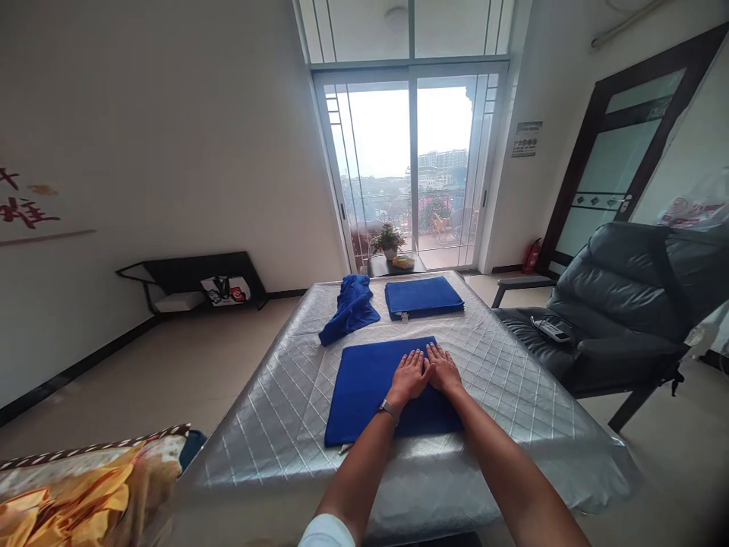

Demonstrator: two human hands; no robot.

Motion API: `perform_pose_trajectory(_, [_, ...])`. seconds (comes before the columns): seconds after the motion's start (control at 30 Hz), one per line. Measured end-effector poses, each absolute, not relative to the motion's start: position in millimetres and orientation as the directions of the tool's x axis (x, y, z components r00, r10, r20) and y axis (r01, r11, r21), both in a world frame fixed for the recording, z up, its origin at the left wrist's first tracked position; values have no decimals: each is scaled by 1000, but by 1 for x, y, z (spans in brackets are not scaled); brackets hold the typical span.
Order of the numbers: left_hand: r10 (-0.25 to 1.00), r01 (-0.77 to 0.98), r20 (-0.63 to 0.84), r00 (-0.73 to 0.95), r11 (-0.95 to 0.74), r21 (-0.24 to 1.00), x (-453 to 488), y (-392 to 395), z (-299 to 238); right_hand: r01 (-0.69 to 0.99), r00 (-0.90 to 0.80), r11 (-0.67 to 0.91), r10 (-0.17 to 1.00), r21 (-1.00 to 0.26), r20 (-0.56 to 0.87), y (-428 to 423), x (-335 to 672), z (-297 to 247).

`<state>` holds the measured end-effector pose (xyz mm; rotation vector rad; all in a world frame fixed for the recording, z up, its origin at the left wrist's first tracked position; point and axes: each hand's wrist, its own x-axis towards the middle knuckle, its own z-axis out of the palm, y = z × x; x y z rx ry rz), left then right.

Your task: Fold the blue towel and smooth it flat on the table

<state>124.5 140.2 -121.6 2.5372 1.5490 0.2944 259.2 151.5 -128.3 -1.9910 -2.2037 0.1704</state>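
A folded blue cloth (361, 387) lies flat on the silver quilted table cover (273, 425), near its front edge. My left hand (410, 374) rests palm down on the cloth, fingers stretched out and pointing away from me. Beside it, on the cloth's right part, my right hand (443, 368) also lies flat with its fingers extended; the thumbs meet or overlap. Farther back sits a neat stack of folded blue cloths (424, 295) with a small white tag at its front edge. Left of that stack is a crumpled blue cloth (350, 308).
A dark padded armchair (615, 281) with a remote-like device (550, 329) on its seat stands right of the table. Beyond the table, a potted plant (389, 241) is before the glass sliding door (413, 167). Yellow fabric (85, 494) lies at the lower left.
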Motion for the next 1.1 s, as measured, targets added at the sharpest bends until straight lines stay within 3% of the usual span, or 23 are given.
perform_pose_trajectory(0.23, [970, 956, 78, 230, -241, 170, 43, 138, -128, 972, -57, 67, 997, -225, 47, 150, 255, -124])
perform_pose_trajectory(0.47, [995, 995, 94, -19, 10, 101, -48, 135, -135, 982, -58, 62, 998, -177, 25, 149, 255, -122])
perform_pose_trajectory(0.8, [982, 991, 189, -17, -9, 136, -54, 131, -140, 993, -48, 60, 991, -97, 122, 162, 251, -108])
perform_pose_trajectory(1.1, [982, 992, 187, -23, -1, 129, -56, 134, -146, 979, -105, 100, 994, -177, -15, 189, 256, -115])
